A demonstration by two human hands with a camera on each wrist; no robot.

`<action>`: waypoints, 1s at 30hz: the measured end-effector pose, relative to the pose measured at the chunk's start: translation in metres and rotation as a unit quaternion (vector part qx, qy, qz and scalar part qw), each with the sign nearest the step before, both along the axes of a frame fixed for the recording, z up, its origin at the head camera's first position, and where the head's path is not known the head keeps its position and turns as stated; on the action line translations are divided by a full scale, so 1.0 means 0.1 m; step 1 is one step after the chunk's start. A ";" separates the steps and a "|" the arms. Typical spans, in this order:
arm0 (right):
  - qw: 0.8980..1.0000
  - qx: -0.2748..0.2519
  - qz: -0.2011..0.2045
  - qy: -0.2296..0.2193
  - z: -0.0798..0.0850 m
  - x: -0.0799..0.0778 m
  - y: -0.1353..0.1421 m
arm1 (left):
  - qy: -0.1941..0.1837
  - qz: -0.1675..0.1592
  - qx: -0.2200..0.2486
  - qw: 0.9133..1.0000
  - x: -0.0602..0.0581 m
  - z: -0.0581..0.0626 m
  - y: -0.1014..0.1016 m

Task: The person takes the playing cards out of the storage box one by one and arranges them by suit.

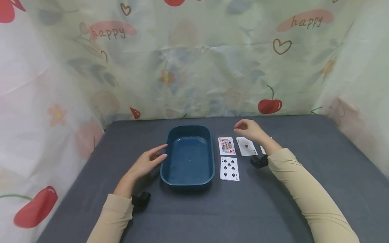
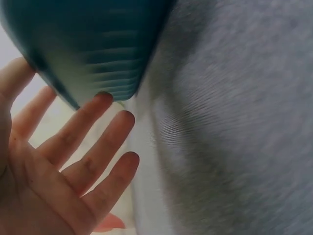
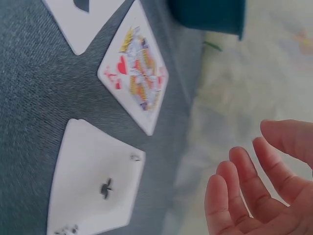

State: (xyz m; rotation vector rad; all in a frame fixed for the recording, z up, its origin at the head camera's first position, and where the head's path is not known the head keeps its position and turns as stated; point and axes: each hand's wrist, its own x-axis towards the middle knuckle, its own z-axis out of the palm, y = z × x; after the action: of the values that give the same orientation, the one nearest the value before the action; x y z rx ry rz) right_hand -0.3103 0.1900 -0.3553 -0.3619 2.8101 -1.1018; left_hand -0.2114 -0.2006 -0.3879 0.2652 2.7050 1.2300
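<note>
My left hand [image 1: 146, 164] touches the left rim of a dark blue rectangular tray [image 1: 188, 184], its fingers fairly straight in the left wrist view. My right hand [image 1: 248, 130] hovers above the cards with loosely bent fingers and nothing between them; the right wrist view shows the hand [image 3: 264, 191] bare too. Below it lies an ace of clubs [image 1: 247, 146], with another card edge showing beneath it in the right wrist view. A king of hearts [image 1: 226, 146] lies to its left. Nearer the front is a seven of spades [image 1: 229, 168], apparently atop another card.
Another white card [image 1: 263, 150] lies to the right, mostly hidden behind the right wrist. A dark grey cloth [image 1: 194, 219] covers the table. Patterned curtains [image 1: 194, 67] hang behind it and along both sides. Each wrist wears a small black camera [image 1: 259, 161].
</note>
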 end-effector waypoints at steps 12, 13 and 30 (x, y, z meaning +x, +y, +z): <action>0.994 0.050 0.023 0.089 0.27 0.31 0.04 | 0.075 0.011 -0.092 0.993 -0.05 0.25 0.08; 0.993 0.052 0.024 0.100 0.29 0.33 0.04 | 0.086 0.014 -0.097 0.991 -0.05 0.27 0.10; 0.972 0.178 0.003 0.150 0.28 0.65 0.08 | 0.204 0.007 -0.278 0.939 -0.03 0.49 0.42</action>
State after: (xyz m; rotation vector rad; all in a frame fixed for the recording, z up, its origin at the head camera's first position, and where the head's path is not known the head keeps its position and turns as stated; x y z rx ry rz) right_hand -0.2450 0.1984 -0.3278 -0.5367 3.1833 -0.5558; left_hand -0.2140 -0.1587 -0.3388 0.4619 3.2628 0.3915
